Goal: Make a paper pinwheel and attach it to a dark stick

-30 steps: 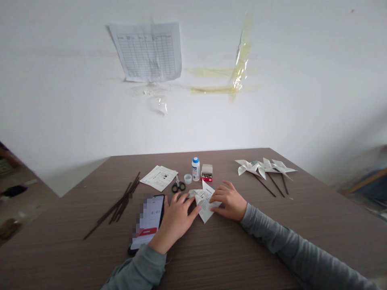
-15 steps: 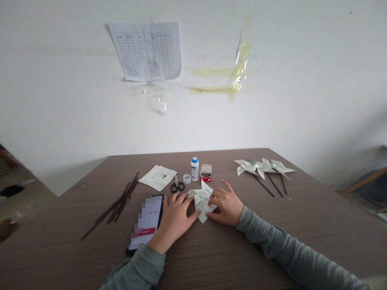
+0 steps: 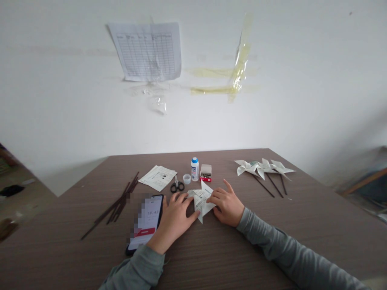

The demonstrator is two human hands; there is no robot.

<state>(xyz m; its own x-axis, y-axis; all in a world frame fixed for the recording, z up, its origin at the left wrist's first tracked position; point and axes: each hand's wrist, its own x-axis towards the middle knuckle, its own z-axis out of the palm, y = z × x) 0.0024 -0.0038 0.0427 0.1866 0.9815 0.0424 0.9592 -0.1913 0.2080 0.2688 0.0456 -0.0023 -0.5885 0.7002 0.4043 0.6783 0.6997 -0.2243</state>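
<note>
A folded printed-paper pinwheel [image 3: 203, 200] lies on the table between my hands, its points sticking up and out. My left hand [image 3: 178, 211] steadies its left side, with the thumb on the lower edge and the index finger by the upper left. From the right, my right hand [image 3: 227, 204] holds a blade near the centre between curled fingers and thumb, the index finger raised. Just behind the pinwheel stand a red-and-white small box of pins [image 3: 206, 174], a white glue bottle with a blue cap [image 3: 195, 169], a small clear cup [image 3: 186, 179] and black-handled scissors [image 3: 177, 186].
A phone [image 3: 145, 225] lies beside my left forearm. Further left are several dark sticks [image 3: 119, 202] and a stack of printed paper squares [image 3: 157, 177]. At the back right lie finished pinwheels on sticks [image 3: 263, 168]. The wall rises behind the brown table [image 3: 302, 225].
My right hand has shifted slightly, its fingers moving inward over the paper and its thumb tucking in. The pinwheel's lower point looks narrower and more folded. My left hand has stayed in place.
</note>
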